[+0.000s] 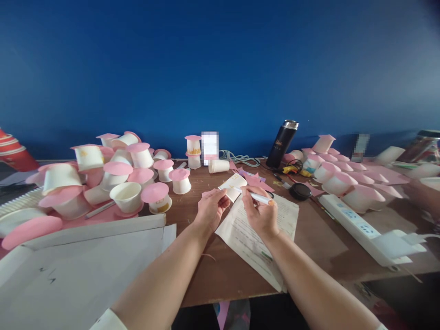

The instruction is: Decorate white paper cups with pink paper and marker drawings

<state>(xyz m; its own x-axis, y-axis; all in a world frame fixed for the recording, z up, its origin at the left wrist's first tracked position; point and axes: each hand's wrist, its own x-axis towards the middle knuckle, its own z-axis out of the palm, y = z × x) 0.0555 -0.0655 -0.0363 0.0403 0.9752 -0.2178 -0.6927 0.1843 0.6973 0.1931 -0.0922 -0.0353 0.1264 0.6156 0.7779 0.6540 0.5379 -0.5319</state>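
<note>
The brown wood-look tabletop is heavily loaded at both sides. At left, white paper cups with pink paper discs form a crowded, partly piled group. A shallow pale-grey cardboard tray occupies the near left. At far centre, a tiered pair of pink-topped cups stands near white paper cups lying sideways. A creased printed paper sheet lies centre-near. Right of centre are a black cylindrical flask with a silver top, farther back, and a round black lid-like piece. A long white power strip lies at right, nearer than grouped pink-topped white cups.
</note>
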